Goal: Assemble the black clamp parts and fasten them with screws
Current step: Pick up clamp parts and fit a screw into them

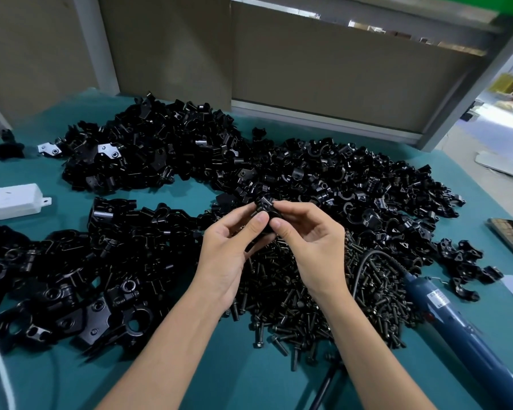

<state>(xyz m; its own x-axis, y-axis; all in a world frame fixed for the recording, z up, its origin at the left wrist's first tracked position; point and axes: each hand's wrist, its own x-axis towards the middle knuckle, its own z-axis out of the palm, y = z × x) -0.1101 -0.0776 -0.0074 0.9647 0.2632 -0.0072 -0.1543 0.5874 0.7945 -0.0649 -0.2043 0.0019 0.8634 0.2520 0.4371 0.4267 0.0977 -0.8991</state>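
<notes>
A person's left hand (231, 249) and right hand (312, 241) meet above a teal worktop (243, 380), the grip of each closed in a fingertip pinch on one small black clamp piece (263, 209) held just over the heaps. The work appears to be at the fitting stage, with the parts being lined up by hand before any fastener goes in. Fingers cover most of the piece, so whether two halves are already mated cannot be told. The next move likely calls for one hand to keep the piece steady while the other takes a screw from the pile of screws (308, 297) directly beneath the wrists, and then the blue electric screwdriver (447, 318) lying just right of that pile. Loose clamp halves (367, 184) crowd the far right of the worktop, and larger black brackets (71, 279) sprawl to the left, with another mound (148, 143) behind. A white box (12, 199) sits at the left edge and a phone (511, 236) at the right. The screwdriver's cable (363, 263) loops across the screws and may snag a reach.
</notes>
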